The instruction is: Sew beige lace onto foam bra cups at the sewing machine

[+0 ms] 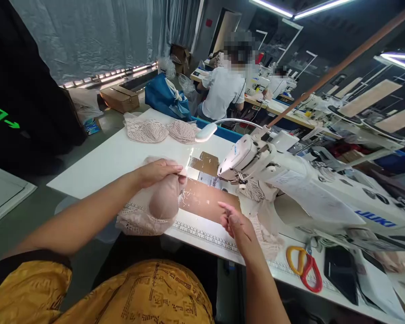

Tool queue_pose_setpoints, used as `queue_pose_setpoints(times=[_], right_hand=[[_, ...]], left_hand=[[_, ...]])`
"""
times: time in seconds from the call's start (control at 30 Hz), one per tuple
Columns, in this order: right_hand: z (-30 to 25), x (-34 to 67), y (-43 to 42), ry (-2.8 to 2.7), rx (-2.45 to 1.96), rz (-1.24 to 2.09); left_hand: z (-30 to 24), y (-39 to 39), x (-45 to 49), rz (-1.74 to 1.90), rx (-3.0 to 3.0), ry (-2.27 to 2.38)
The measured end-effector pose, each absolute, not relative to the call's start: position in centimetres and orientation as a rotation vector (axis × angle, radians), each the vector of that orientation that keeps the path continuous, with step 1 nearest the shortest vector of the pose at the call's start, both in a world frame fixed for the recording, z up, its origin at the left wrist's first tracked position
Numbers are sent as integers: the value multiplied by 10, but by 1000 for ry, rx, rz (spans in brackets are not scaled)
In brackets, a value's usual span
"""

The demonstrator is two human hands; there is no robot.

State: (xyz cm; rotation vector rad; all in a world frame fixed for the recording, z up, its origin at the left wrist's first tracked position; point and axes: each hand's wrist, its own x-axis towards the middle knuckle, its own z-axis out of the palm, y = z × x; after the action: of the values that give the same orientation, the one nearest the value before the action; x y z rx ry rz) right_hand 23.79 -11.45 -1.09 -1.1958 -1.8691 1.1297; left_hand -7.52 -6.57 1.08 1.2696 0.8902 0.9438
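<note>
My left hand (159, 172) is closed on a beige padded bra cup (164, 200) with lace trim, holding it over the near edge of the white sewing table (121, 155). My right hand (234, 220) hovers open, fingers loosely spread, beside more beige lace fabric (261, 216) that lies under the head of a white Juki sewing machine (290, 180). A brown patch (205, 200) on the table lies between my hands.
A pile of lace bra pieces (155, 130) sits at the table's far end under a gooseneck lamp (205, 132). Red and yellow scissors (305, 265) and a black phone (340, 272) lie at the right. Other people sew at tables behind. Boxes and a blue bag stand on the floor.
</note>
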Motion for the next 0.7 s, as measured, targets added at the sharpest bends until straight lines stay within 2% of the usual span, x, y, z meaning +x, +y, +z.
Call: queue_pose_setpoints(times=[0.1, 0.2, 0.7], right_hand=[[-8, 204, -109, -1813, -1188, 1400], [-4, 177, -98, -1834, -1113, 1508], [18, 134, -85, -1742, -1109, 1551]], left_hand=[[14, -72, -72, 912, 1301, 745], [18, -79, -73, 855, 1368, 776], [25, -76, -96, 718, 1722, 806]])
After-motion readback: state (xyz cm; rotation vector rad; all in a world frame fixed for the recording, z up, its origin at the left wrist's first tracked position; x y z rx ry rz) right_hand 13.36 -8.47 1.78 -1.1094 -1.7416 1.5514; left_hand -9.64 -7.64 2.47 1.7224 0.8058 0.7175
